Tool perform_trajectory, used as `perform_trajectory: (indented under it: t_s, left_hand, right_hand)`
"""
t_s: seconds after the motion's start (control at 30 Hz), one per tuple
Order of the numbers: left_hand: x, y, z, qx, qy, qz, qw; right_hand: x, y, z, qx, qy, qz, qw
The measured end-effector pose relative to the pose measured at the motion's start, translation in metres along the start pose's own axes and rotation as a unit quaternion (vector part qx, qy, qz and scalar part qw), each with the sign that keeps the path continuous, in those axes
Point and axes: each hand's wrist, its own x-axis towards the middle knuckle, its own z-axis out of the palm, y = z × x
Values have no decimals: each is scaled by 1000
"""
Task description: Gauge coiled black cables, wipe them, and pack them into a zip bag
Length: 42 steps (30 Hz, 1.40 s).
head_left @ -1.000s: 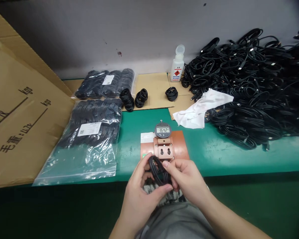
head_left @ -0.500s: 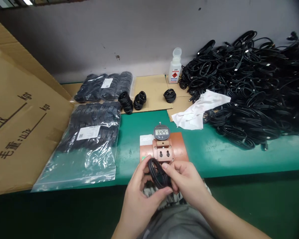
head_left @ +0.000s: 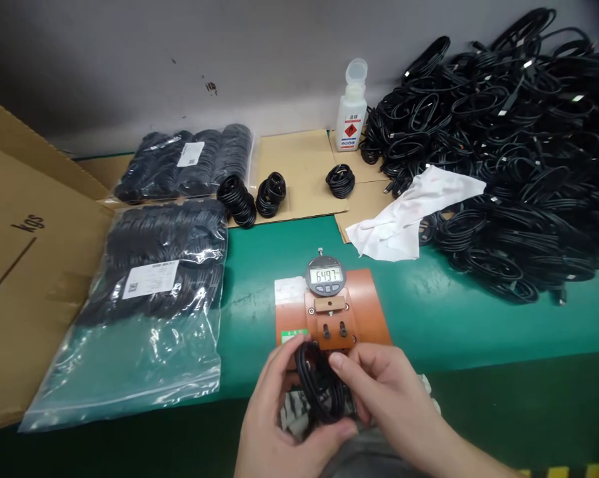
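A coiled black cable (head_left: pixel 320 392) is held between my two hands, close to the front edge of the table. My left hand (head_left: pixel 284 418) curves around the coil's left side, thumb below and fingers above. On the right side, my right hand (head_left: pixel 379 385) pinches the coil with thumb and fingers; the fingertips are partly hidden. Just beyond the coil stands an orange gauge fixture (head_left: pixel 364 299) carrying a round digital dial indicator (head_left: pixel 325 275), whose display reads about 6497.
Behind the fixture are several coiled cables (head_left: pixel 237 200) on cardboard (head_left: pixel 299 159). Bags of coils (head_left: pixel 153 279) lie at left beside a carton (head_left: pixel 40 265). To the right are a white cloth (head_left: pixel 399 226), an alcohol bottle (head_left: pixel 350 123) and a large cable pile (head_left: pixel 503 153).
The display has gone from about 6425 to about 6497. The camera view has shifted closer and slightly lower. Both hands still hold the coil, now lower in the picture.
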Motion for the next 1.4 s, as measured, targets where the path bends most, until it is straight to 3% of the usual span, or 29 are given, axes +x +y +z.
perform_trajectory:
  t_s: [0.17,0.4,0.67,1.4]
  left_hand:
    - [1,0,1,-1,0,15,1000]
    - [2,8,2,-11,8,-20,1000]
    - [2,2,3,-18,5,18,1000]
    - [2,-2,3,-15,8,20,1000]
  right_hand:
    - [0,-2,-1,-16,-1,20,1000]
    - [0,-7,-1,-24,-4,42,999]
    - [-1,-3,-1,-10,-9,26,1000]
    - [0,1,0,-2,2,2,1000]
